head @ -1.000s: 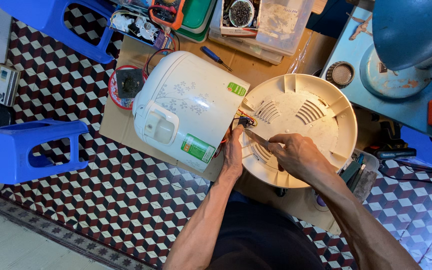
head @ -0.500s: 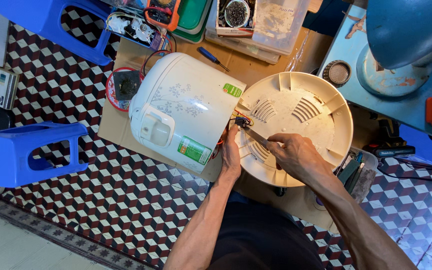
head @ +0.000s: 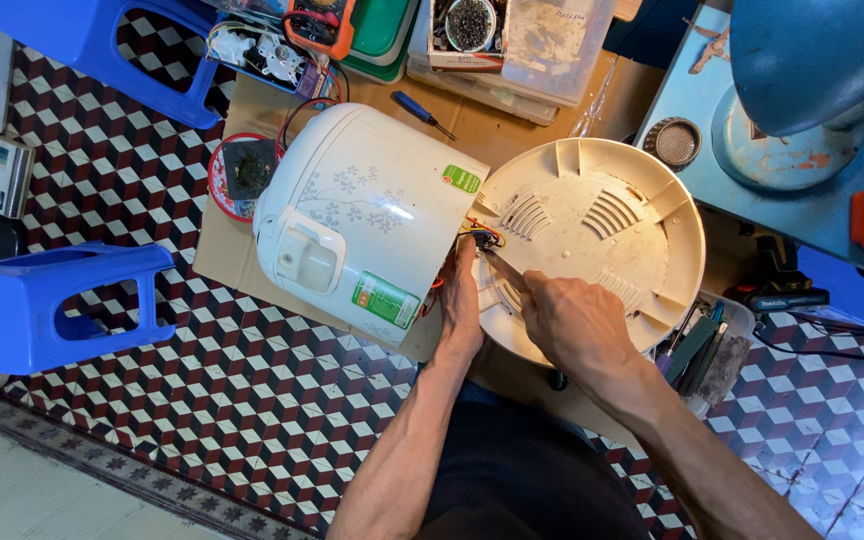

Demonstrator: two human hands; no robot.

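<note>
A white rice cooker body (head: pixel 367 235) lies on its side on a sheet of cardboard (head: pixel 222 250), just left of both hands. Its round cream base plate (head: pixel 602 230) is swung open to the right and sits under and beyond the right hand. The left hand (head: pixel 460 300) rests in the gap between body and base plate, fingers held together against the plate's edge; whether they grip anything cannot be told. The right hand (head: pixel 567 320) lies on the plate, its fingers closed around a thin tool (head: pixel 500 268) whose tip points at the coloured wires (head: pixel 480 238) just beyond the left fingers. A blue-handled screwdriver (head: pixel 422 110) lies well beyond the hands, past the cooker.
</note>
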